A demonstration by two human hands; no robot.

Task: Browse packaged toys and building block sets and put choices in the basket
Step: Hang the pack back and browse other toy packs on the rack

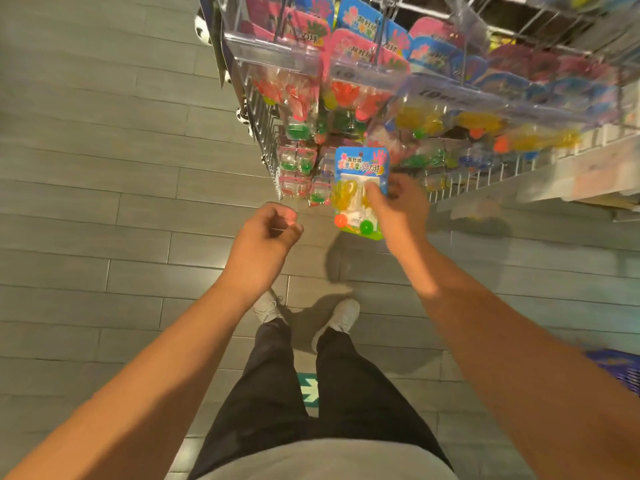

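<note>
Pack in my right hand point(403, 206): the blue header of this toy pack point(360, 192) carries two rows of colourful Chinese characters; the top row looks like 超好玩, the lower row ends in 力球, and the middle of it is too blurred for me to read.
Hanging packs, far: the pink and blue cards point(360, 26) on the hooks bear the same kind of Chinese title; 力球 shows on a pink one at far left, the rest smears.
Price strip: the clear strip point(349, 72) along the rack has a dark printed mark I cannot make out.
Floor, near: a green sign point(309, 389) with a white arrow shape lies between my legs, no words legible.
</note>
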